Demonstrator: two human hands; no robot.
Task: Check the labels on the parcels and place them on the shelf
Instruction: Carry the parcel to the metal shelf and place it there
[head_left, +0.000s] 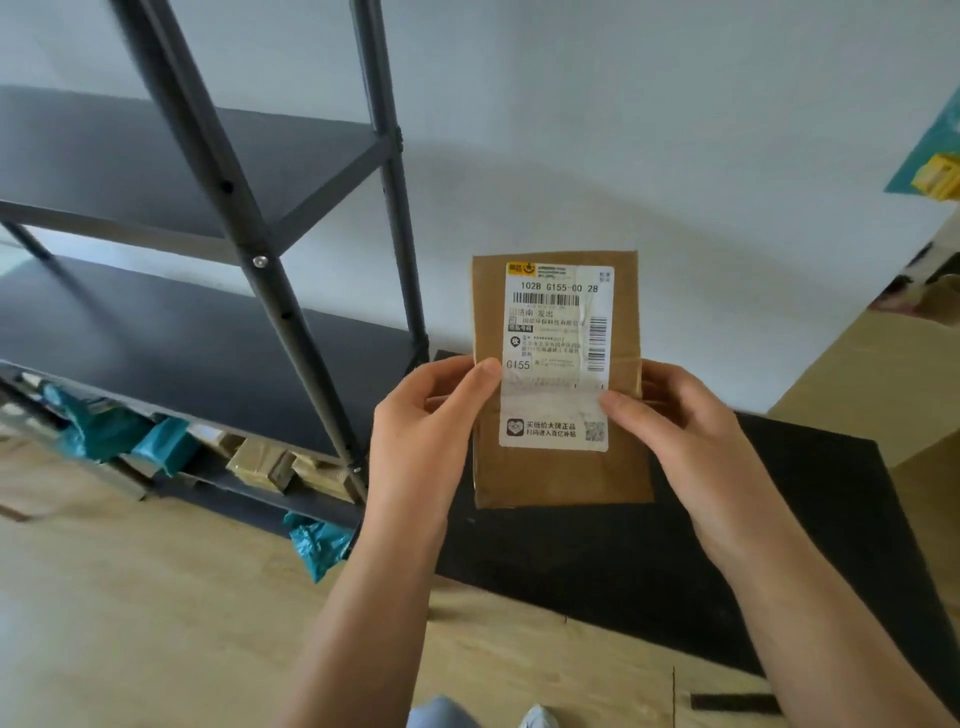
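both forearms rise from the bottom edge toward the centre of the frame. the left hand (423, 426) grips the brown parcel (558, 467) by its left edge, thumb lying across the front onto the white label (557, 353), the other fingers curled behind. the right hand (675, 431) clasps the right edge the same way. the parcel is upright, label facing the camera, above a black mat (675, 571) on the floor. farther off, at left, stands a dark metal shelf (156, 332) with brown and teal packages (171, 447) on its lowest tier.

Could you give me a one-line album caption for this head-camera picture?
Both hands, left hand and right hand, hold a brown parcel upright, label facing the camera, beside a dark metal shelf.
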